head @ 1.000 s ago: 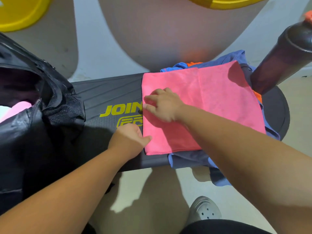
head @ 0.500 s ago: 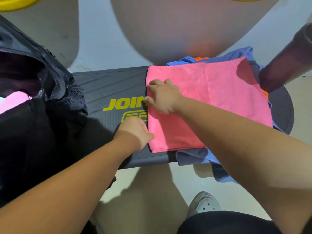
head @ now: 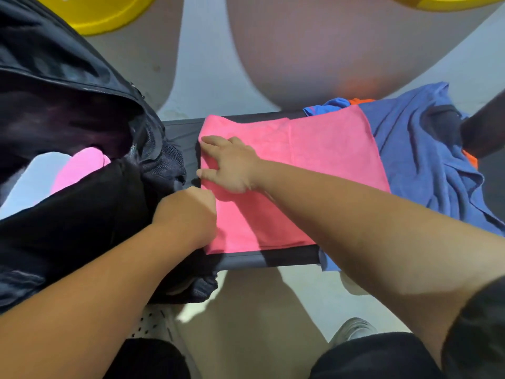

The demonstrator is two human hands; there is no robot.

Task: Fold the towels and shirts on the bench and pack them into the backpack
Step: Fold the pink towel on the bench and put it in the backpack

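Towel (head: 314,165) left edge just beside backpack (head: 82,214) (right hand (head: 229,166) atop).

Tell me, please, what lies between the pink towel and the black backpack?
In the head view, a narrow strip of bare dark bench lies there; nearer the person, the left hand fills the gap beside the pink towel.

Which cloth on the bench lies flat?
The pink towel, spread flat with the right hand on it; the blue shirt beside it is rumpled.

Soft matt cloth pink towel (head: 314,170) lies on a smooth, dark plastic-looking bench (head: 273,259).
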